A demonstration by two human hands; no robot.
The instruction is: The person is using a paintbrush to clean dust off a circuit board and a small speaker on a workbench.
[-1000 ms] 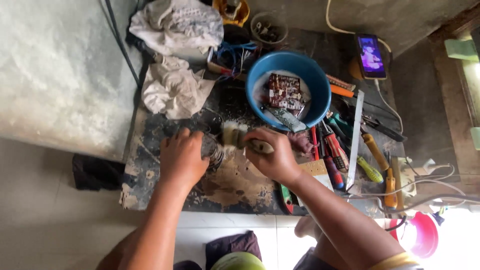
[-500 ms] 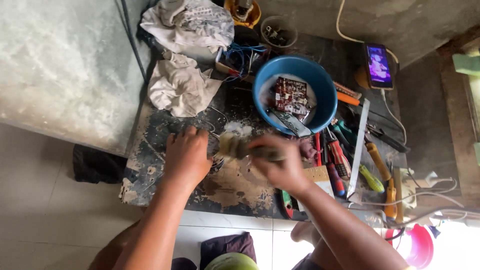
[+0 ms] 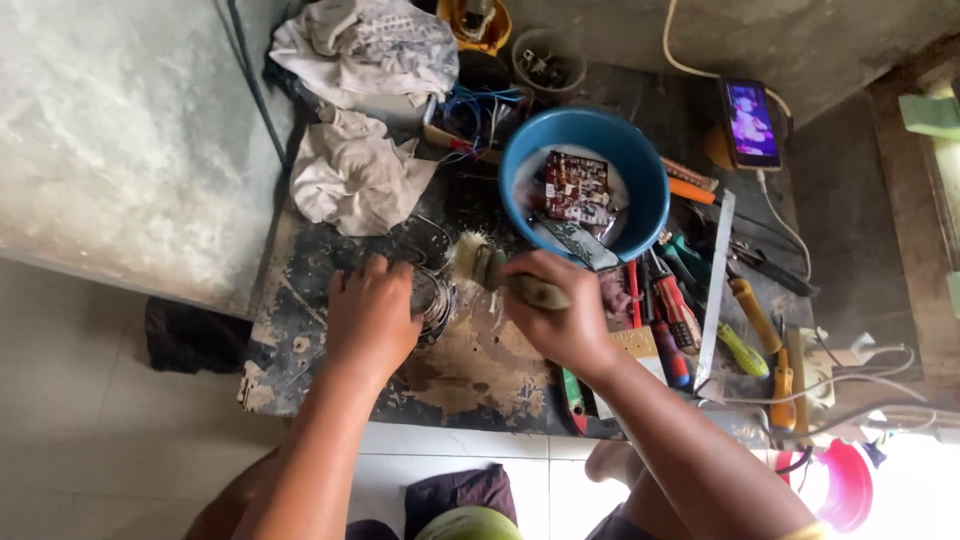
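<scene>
Fingers of the left hand press down on a shiny round metal part on the dirty bench, hiding most of it. Just beside it, the right hand grips a brush with pale fluffy bristles. Behind sits a smooth blue bowl.

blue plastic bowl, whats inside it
Inside the round blue plastic bowl lie a dark red circuit board and a darker flat board at its near rim. The bowl's bottom beneath them is covered.
</scene>
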